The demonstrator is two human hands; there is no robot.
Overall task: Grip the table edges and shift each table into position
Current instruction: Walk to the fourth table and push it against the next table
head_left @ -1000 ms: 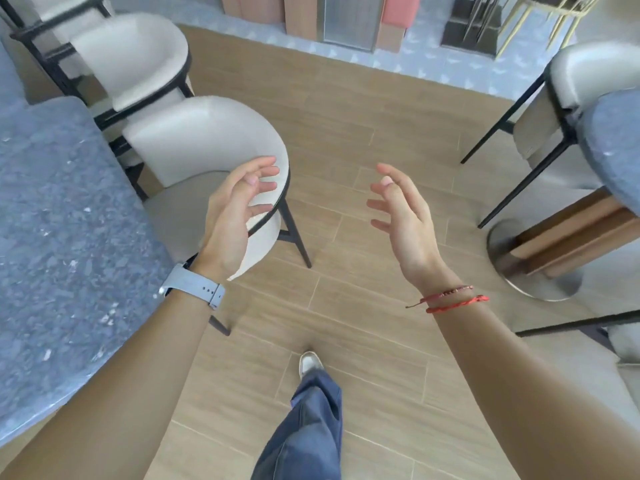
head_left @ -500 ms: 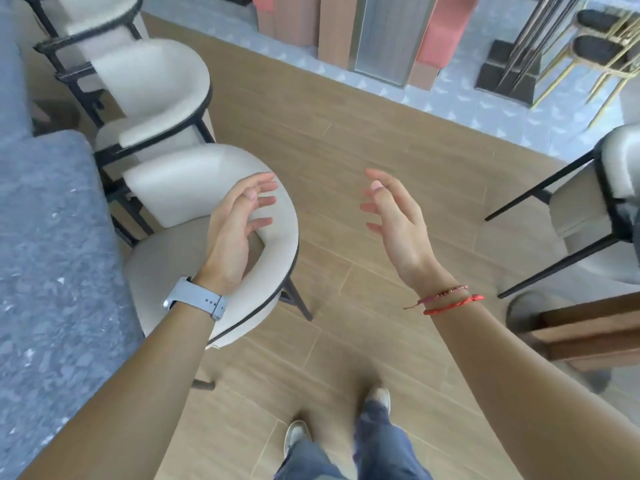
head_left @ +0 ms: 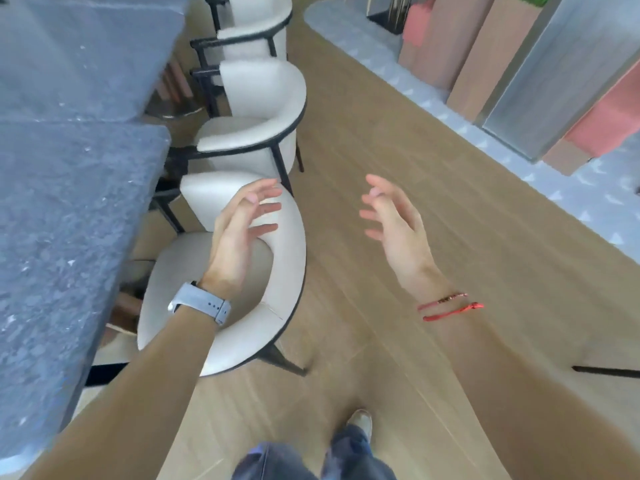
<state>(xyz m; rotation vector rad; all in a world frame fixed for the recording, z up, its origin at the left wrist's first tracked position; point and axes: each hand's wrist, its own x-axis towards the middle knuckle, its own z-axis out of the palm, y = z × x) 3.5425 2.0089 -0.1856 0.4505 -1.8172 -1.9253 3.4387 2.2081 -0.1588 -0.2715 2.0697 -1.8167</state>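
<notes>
A grey speckled stone table (head_left: 62, 237) fills the left side, and a second grey table (head_left: 86, 53) of the same stone butts against it farther back. My left hand (head_left: 239, 233), with a grey watch on the wrist, hovers in the air above the nearest cream chair (head_left: 287, 271), fingers spread and holding nothing. My right hand (head_left: 394, 226), with red cords on the wrist, is raised over the wooden floor, fingers loosely spread and empty. Neither hand touches a table.
Three cream chairs with black frames line the tables' right side: the nearest one, a middle chair (head_left: 256, 133) and a far chair (head_left: 256, 26). Wooden floor (head_left: 381, 150) stretches ahead. Pink and tan panels (head_left: 467, 46) stand at the back right. A black chair leg (head_left: 606, 370) shows at the right edge.
The view has swung left and moved along the aisle: the right-hand table and chair have left the frame and the left tables and chair row fill more of it. Both hands stay raised and empty.
</notes>
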